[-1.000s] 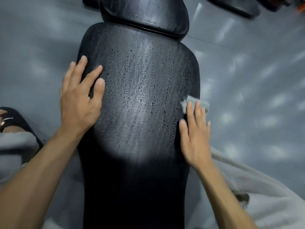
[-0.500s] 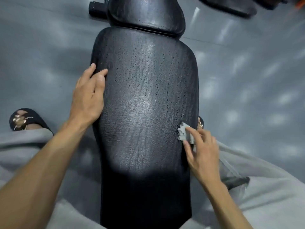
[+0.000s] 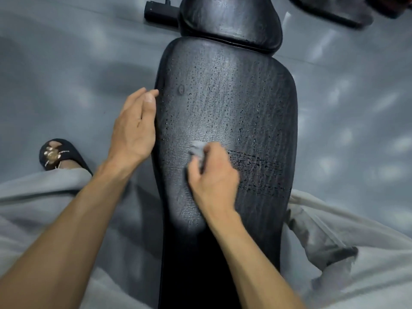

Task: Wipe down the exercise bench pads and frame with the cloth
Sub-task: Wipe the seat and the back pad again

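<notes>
Grey cloth (image 3: 197, 150), soft and light, sits mid-pad (image 3: 227, 108), bunched in our right hand (image 3: 214, 175); we keep it pinched at the fold. Left hand (image 3: 133, 130), fingers straight, steadies the firm, cracked pad's nine-o'clock edge.

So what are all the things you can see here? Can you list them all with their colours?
long bench pad: one, black, cracked, running down the middle
small bench pad: one, black, at the top, butting against the long pad
frame tube: one, black, sticking out left of the small pad
cloth: one, grey, on the long pad, under the right hand
floor: grey, all around the bench
dark equipment: black, top right corner, blurred
sandal: one, black with gold trim, on the floor at left
trousers: grey, both sides of the bench
left hand: resting against the long pad's left edge
right hand: holding the cloth
</notes>
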The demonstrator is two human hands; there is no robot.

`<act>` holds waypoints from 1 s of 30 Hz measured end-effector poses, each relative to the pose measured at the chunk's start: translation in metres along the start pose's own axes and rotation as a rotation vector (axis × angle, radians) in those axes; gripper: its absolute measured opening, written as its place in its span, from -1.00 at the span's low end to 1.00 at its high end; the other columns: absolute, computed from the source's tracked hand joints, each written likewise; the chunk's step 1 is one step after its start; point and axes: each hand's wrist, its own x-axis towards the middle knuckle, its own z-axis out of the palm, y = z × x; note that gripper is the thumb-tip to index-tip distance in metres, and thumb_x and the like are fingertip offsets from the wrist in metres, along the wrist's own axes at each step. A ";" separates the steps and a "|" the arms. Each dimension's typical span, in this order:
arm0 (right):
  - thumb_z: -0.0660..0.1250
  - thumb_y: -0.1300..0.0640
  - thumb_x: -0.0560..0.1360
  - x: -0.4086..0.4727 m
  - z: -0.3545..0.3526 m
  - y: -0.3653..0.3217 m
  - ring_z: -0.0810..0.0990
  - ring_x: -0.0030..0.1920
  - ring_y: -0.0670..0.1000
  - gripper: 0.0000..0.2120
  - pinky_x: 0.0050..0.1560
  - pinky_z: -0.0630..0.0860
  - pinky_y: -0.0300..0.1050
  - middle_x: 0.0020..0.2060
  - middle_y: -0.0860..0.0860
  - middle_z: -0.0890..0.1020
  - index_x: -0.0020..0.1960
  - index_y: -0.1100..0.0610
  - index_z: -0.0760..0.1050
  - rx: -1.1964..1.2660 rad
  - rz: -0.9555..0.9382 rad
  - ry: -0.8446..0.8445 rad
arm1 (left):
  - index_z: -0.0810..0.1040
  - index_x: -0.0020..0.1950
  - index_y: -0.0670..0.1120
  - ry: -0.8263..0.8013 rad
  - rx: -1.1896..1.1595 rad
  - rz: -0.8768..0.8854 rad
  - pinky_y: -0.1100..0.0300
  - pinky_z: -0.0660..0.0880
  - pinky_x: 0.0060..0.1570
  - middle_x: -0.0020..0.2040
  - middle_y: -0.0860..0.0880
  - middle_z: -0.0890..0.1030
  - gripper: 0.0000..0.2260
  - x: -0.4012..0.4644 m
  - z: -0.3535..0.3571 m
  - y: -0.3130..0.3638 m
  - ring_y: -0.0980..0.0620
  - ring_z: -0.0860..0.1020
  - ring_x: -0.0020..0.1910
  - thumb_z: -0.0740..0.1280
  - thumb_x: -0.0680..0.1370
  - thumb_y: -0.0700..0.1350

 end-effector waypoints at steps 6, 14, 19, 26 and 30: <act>0.23 -0.04 0.61 0.020 0.009 -0.038 0.62 -0.20 0.25 -0.79 -0.30 0.33 0.01 -0.03 0.06 0.56 0.14 0.08 0.41 -0.154 -0.318 -0.168 | 0.51 0.47 -0.02 -0.011 -0.007 0.000 0.68 0.02 0.24 0.53 0.00 0.40 -0.58 0.000 0.001 0.001 0.15 0.30 0.50 -0.01 0.76 0.04; 0.24 -0.02 0.61 0.084 -0.102 0.140 0.56 -0.13 0.28 -0.80 -0.11 0.42 0.07 -0.06 0.23 0.65 0.10 0.11 0.43 -0.226 0.283 0.122 | 0.49 0.49 0.00 -0.117 0.034 0.015 0.24 0.17 0.47 0.61 -0.02 0.28 -0.51 -0.004 0.016 0.001 0.06 0.27 0.56 0.01 0.70 0.16; 0.22 -0.02 0.61 0.082 -0.086 0.114 0.61 -0.06 0.30 -0.80 -0.07 0.47 0.11 0.00 0.21 0.63 0.09 0.11 0.41 -0.183 0.278 0.120 | 0.48 0.49 0.00 -0.097 0.103 0.019 0.07 0.24 0.50 0.61 -0.04 0.27 -0.50 -0.004 0.020 0.002 -0.01 0.30 0.55 0.08 0.66 0.19; 0.13 -0.03 0.69 0.065 -0.020 -0.018 0.65 -0.03 0.28 -0.75 -0.19 0.41 0.08 0.12 0.08 0.53 0.25 0.10 0.38 -0.259 -0.295 -0.246 | 0.39 0.57 0.06 -0.129 0.320 0.048 -0.10 0.39 0.43 0.66 0.02 0.17 -0.58 -0.009 0.022 -0.002 -0.17 0.38 0.51 0.23 0.69 -0.08; 0.12 -0.05 0.68 0.090 -0.060 0.038 0.65 0.00 0.26 -0.76 -0.08 0.51 0.09 0.12 0.09 0.59 0.20 0.09 0.40 -0.270 -0.133 -0.213 | 0.38 0.56 0.17 -0.132 0.333 0.027 -0.13 0.44 0.38 0.66 0.14 0.14 -0.60 -0.008 0.023 -0.008 -0.16 0.43 0.47 0.21 0.69 0.00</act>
